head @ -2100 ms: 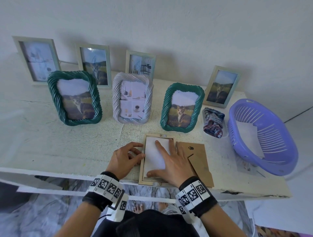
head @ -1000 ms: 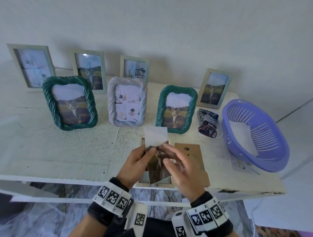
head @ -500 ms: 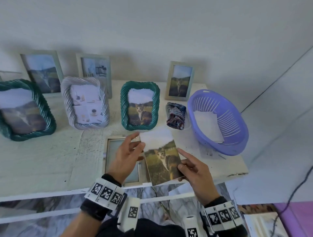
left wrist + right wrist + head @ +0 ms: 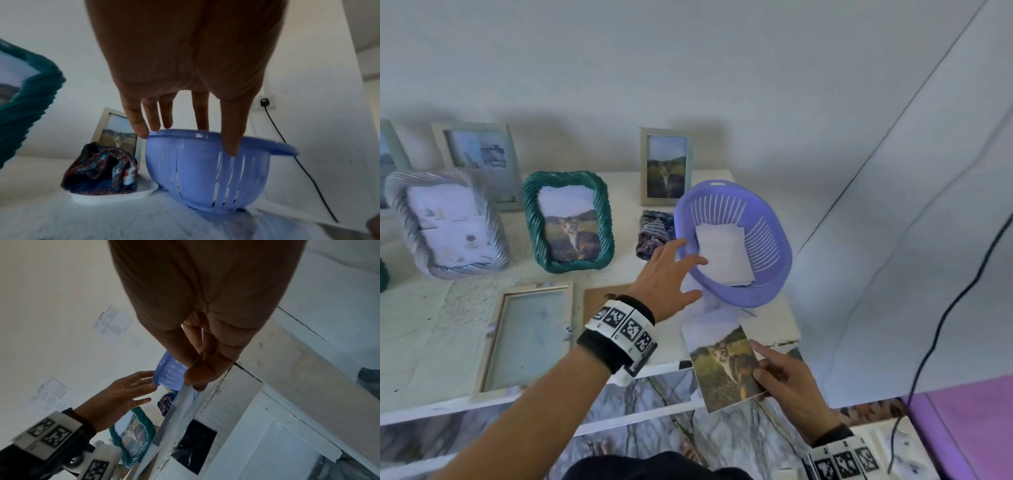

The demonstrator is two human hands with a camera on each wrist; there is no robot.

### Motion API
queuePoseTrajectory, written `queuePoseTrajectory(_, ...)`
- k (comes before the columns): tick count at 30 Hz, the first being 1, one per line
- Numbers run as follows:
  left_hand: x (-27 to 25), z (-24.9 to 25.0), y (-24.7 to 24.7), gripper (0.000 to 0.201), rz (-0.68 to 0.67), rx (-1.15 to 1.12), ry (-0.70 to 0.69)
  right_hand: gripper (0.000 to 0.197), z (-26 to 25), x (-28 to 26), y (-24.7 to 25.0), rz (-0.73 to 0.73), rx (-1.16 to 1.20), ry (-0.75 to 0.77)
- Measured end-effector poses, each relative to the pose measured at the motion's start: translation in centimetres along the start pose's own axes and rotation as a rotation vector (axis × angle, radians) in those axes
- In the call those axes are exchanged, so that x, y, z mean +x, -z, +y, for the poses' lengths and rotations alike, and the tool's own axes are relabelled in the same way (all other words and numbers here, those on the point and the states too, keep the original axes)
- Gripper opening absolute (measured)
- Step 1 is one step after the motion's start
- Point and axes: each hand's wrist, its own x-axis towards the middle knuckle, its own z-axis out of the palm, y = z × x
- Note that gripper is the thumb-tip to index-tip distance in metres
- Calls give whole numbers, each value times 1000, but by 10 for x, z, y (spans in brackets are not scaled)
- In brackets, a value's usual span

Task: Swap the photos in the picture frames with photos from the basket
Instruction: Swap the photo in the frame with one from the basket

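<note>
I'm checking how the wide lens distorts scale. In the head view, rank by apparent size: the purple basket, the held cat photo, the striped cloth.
1. purple basket, clearly largest.
2. cat photo, in the right hand; nearer the camera, so it may look enlarged.
3. striped cloth, smallest, partly hidden.

Grey frame: blurred, photo unreadable. Far-left frame: cut off by picture edge. Basket photos: face-down stack, count and images hidden; backing board partly covered by left hand.
</note>
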Motion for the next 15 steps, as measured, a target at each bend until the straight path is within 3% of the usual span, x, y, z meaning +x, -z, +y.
queuePoseTrajectory(5, 7, 2, -1, 35, 65, 86, 18, 41, 0, 2, 21, 51, -106, 17)
queuePoseTrajectory(11, 11, 7, 17, 34, 190, -68, 21, 35, -12, 29, 29, 132, -223, -10)
queuePoseTrajectory(15, 16, 13, 23, 35, 199, -56, 30, 28, -26, 62, 25, 194, -411, 27)
